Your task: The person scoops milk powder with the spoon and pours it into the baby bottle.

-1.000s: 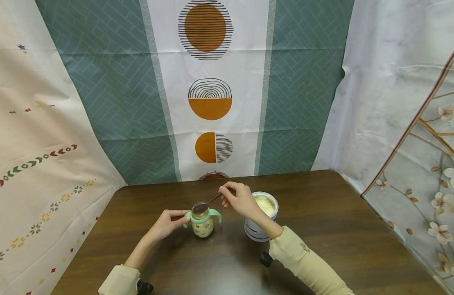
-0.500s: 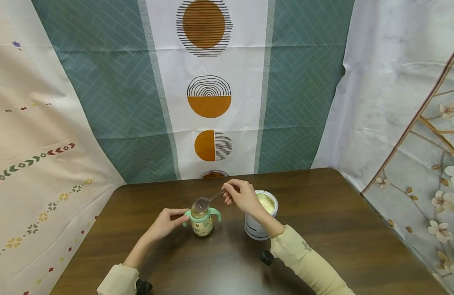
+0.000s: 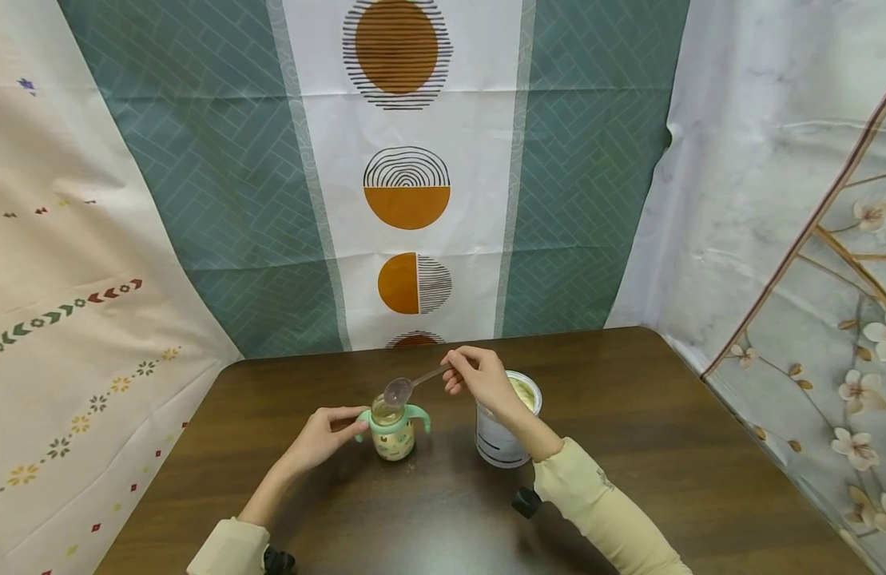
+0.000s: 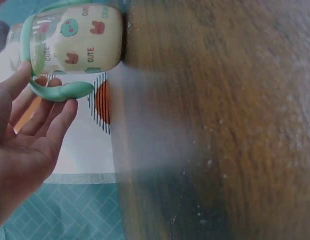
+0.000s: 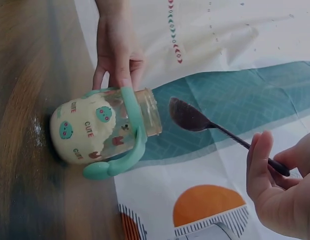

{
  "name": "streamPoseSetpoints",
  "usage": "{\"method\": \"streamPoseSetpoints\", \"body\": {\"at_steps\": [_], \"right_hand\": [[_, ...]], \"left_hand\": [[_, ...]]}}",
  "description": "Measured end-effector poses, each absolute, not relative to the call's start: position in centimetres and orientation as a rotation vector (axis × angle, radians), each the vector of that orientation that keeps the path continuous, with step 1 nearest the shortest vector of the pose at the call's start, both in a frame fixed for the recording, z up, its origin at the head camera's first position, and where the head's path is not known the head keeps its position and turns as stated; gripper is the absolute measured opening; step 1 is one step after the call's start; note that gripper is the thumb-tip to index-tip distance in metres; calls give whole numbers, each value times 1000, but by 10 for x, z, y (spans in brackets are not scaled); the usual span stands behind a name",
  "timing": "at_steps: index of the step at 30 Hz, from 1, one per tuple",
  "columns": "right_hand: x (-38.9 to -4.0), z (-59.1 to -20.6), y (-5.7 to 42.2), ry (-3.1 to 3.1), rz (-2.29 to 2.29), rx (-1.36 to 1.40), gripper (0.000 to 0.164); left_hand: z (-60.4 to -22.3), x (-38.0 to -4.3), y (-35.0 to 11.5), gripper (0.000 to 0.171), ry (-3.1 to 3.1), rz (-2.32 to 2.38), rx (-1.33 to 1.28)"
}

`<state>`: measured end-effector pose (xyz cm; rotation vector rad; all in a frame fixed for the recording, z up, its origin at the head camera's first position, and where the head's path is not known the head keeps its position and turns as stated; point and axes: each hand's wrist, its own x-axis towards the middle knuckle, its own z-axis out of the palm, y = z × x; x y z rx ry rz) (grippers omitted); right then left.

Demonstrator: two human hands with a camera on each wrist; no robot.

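A baby bottle (image 3: 395, 443) with two mint-green handles and printed cartoon faces stands upright, its mouth uncovered. Pale powder fills much of it, heaped up one side in the right wrist view. My left hand (image 3: 323, 438) grips the near handle (image 4: 64, 91) between thumb and fingers. In my right hand (image 3: 482, 382), thumb and fingers pinch the end of a dark translucent spoon (image 5: 190, 115). The spoon's bowl hangs just above the bottle's mouth, apart from the rim, with a thin dusting of powder on it.
A white can (image 3: 496, 447) of pale yellow powder stands open right of the bottle, partly hidden behind my right forearm. Specks of powder dot the brown wooden table (image 3: 414, 511). Patterned cloths (image 3: 586, 200) hang behind and at both sides.
The spoon has lifted slightly off the bottle's mouth and turned, its bowl now looking lighter. My right hand has shifted a little right and up. The left hand still holds the handle.
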<state>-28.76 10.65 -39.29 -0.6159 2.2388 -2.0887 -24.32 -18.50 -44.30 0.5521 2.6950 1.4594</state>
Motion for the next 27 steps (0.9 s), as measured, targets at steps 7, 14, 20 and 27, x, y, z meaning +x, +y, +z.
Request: {"method": "streamPoseSetpoints", "body": {"at_steps": [7,14,20,27], "right_hand": [[-288,-392,113,2173,-2125,-501,31],[-288,-392,118,2134,-2201,-443,31],[-288,-392,125,2095,-2256,-378,31],[-288,-390,135,1940,-2376,-306,28]], "left_hand": [[-469,-259,-195,37,2706,1488,560],[-473,-264,-196,39,2759,1495,570],[-475,-264,-197,39,2836,1465,585],[-472,-262,-196,38,2821,1467,615]]}}
